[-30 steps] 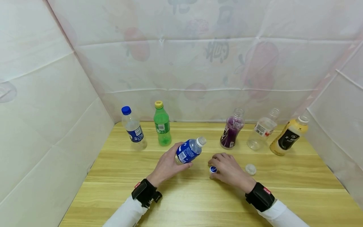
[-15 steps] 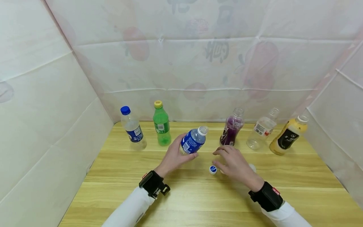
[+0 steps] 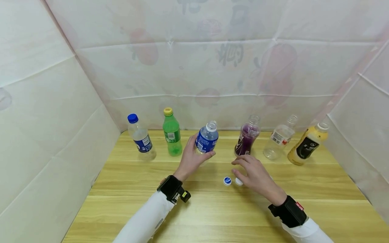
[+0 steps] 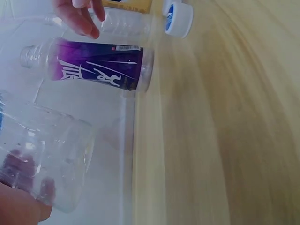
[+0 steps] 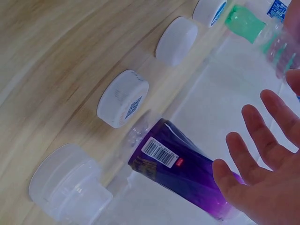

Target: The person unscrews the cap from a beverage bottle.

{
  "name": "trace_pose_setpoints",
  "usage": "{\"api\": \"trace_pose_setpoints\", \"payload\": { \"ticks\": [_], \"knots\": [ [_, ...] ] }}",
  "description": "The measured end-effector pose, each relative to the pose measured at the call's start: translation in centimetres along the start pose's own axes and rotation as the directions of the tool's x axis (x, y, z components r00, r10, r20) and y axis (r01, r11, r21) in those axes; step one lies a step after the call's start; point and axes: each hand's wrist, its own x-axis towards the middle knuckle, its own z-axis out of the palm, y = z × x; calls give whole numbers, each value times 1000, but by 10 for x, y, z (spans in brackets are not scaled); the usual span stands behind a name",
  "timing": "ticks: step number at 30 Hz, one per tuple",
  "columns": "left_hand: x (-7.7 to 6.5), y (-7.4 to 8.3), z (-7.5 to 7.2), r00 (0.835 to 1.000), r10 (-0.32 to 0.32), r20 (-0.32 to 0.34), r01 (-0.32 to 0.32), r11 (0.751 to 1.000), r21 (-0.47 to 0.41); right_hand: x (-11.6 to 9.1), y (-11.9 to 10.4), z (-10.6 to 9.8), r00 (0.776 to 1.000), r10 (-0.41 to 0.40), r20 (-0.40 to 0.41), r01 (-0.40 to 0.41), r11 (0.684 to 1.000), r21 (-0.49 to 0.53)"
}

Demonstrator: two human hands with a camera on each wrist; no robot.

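My left hand (image 3: 192, 158) grips a clear plastic bottle (image 3: 207, 139) with a blue label, uncapped and nearly upright. The left wrist view shows the bottle's bare base (image 4: 70, 154) raised off the tabletop. Fingers spread and holding nothing, my right hand (image 3: 257, 176) hovers over the caps. Below it lie a white cap with a blue top (image 3: 227, 181) and a plain white cap (image 3: 239, 182). Two more, a white cap with a printed code (image 5: 123, 99) and a larger translucent cap (image 5: 70, 180), show in the right wrist view; my right hand covers them in the head view.
Along the back stand a blue-capped bottle (image 3: 143, 143), a green bottle (image 3: 172, 135) with a yellow cap, an open purple-labelled bottle (image 3: 247, 138), an open clear bottle (image 3: 278, 143) and a yellow bottle (image 3: 307, 146). White cloth walls (image 3: 194, 74) border the wooden table (image 3: 194, 216).
My left hand has carried the bottle toward the back and turned it from tilted to nearly upright. My right hand has let go of the blue-topped cap and moved right, fingers spreading.
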Motion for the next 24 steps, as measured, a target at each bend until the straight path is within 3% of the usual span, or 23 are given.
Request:
{"api": "trace_pose_setpoints", "payload": {
  "ticks": [11,24],
  "knots": [
    [18,-14,10,1000,-16,-15,16,999,-29,-1,-1,0,1000,-11,-16,11,1000,5],
    [41,-29,27,993,-60,-106,60,998,-5,-1,2,3,998,-44,-53,44,999,3]
  ]
}}
